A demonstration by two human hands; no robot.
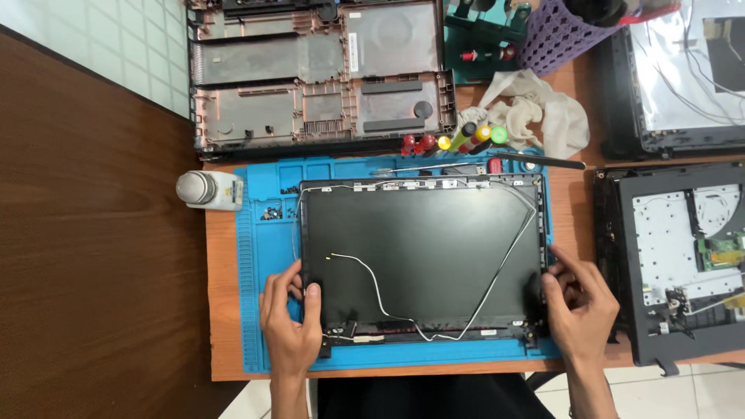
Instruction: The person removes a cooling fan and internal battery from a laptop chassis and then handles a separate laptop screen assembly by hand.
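Left hand [290, 320]: grips the lid's left edge near its lower corner, thumb lying on the dark face, fingers curled around the outside
Right hand [578, 304]: grips the lid's right edge near its lower corner, fingers bent over the rim
Lid [419, 260]: a dark laptop screen lid lying flat on the mat, in front of the person, between both hands
Wires [372, 283]: a white one and a grey one run loose across the lid's face and meet at the lower edge
Mat [256, 256]: blue, on the desk, under the lid; small screws [271, 211] sit in a pocket at its upper left
Bottle [208, 190]: small, white, lying on its side just off the mat's upper left corner
Bottom case [318, 74]: a stripped laptop shell, beyond the mat
Screwdrivers [454, 140]: red, yellow and green handles, between the case and the mat
Cloth [535, 109]: whitish, crumpled, right of the screwdrivers
Basket [563, 35]: purple, at the top
Chassis [683, 256]: an opened laptop on the right, well apart from the lid
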